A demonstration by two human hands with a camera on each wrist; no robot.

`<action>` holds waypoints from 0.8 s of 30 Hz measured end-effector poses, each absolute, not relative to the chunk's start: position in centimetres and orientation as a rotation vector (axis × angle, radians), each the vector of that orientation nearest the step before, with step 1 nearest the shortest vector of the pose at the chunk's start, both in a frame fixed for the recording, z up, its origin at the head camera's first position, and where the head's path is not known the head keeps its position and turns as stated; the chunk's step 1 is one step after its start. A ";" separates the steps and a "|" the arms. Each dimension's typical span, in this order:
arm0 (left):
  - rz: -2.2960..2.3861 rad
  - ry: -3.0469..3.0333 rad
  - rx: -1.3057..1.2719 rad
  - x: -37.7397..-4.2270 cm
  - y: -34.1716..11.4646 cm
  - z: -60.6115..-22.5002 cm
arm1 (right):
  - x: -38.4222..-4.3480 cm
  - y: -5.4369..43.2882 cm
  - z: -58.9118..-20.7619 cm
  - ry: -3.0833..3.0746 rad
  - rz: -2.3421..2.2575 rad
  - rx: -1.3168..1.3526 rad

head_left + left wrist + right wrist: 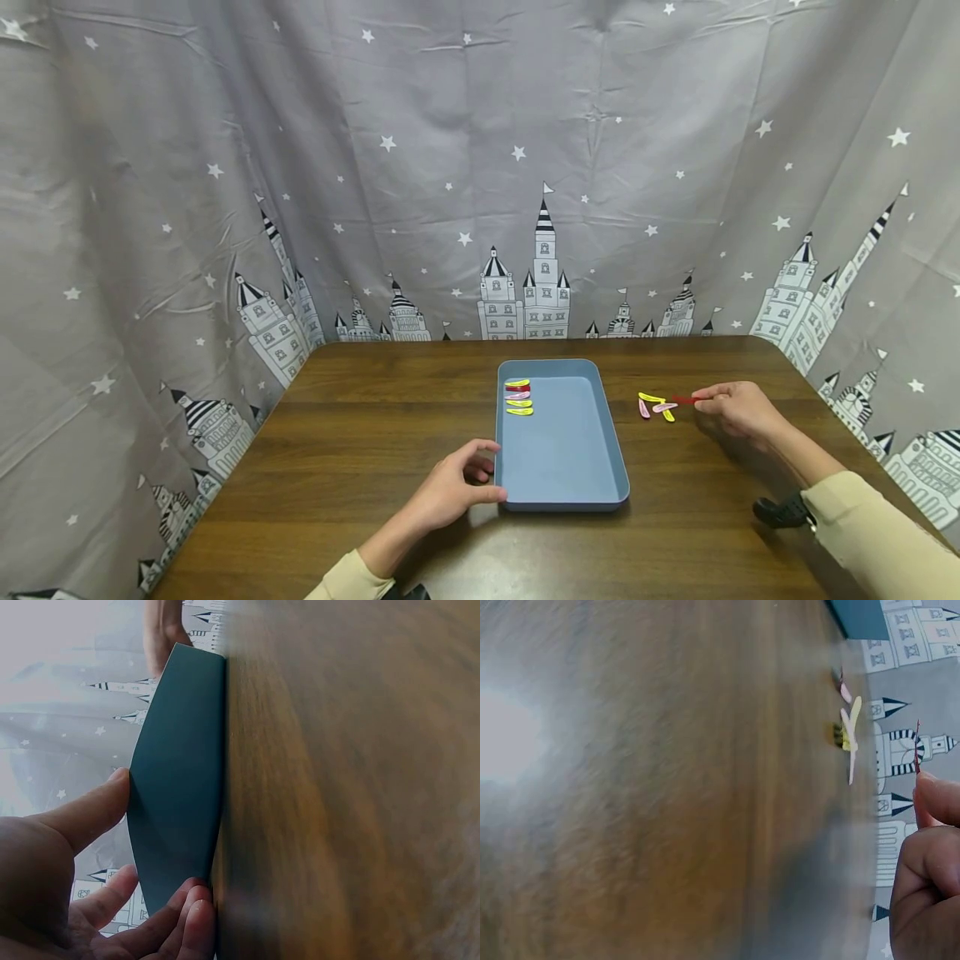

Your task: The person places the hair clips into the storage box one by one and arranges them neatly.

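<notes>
A red snap hair clip (pixel 684 400) is pinched between the thumb and index finger of my right hand (pixel 738 410), held just over the table; the right wrist view shows the clip edge-on. Beside it lies a loose group of yellow and pink hair clips (pixel 664 407). My left hand (pixel 453 487) rests against the left side of a blue-grey tray (pixel 176 772), thumb at its rim and fingertips along the outer wall. Inside the tray, at the upper left, a column of hair clips (pixel 520 403) in yellow, red and pink lies roughly parallel.
Tray and clips are on a brown wooden table (pixel 390 392). Behind it hangs a grey curtain (pixel 420 208) printed with castles and stars. A black band (pixel 783 510) is on the right wrist.
</notes>
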State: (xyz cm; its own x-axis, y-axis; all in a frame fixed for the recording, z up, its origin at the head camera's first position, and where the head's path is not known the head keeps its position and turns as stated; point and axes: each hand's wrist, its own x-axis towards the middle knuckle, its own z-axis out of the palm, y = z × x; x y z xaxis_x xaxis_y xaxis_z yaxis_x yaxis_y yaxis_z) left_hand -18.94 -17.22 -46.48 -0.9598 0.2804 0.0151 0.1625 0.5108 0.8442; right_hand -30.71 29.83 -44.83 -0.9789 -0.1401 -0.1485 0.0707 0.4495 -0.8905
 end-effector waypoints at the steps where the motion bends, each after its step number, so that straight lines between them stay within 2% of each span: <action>1: 1.445 2.621 0.387 -19.0 -17.2 -46.5 | -30.8 29.7 -44.6 2.501 -1.547 -0.069; 24: 1.447 2.609 0.376 -18.9 -17.3 -46.5 | -33.2 24.8 -41.0 2.584 -1.466 -0.186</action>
State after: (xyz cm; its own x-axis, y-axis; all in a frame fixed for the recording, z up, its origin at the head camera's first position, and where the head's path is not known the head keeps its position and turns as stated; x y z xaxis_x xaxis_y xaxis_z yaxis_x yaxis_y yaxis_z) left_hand -18.95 -17.28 -46.51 -0.9598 0.2808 0.0031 0.1513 0.5078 0.8481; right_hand -33.18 24.79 -41.00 -0.9786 -0.1889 -0.0814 -0.0270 0.5106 -0.8594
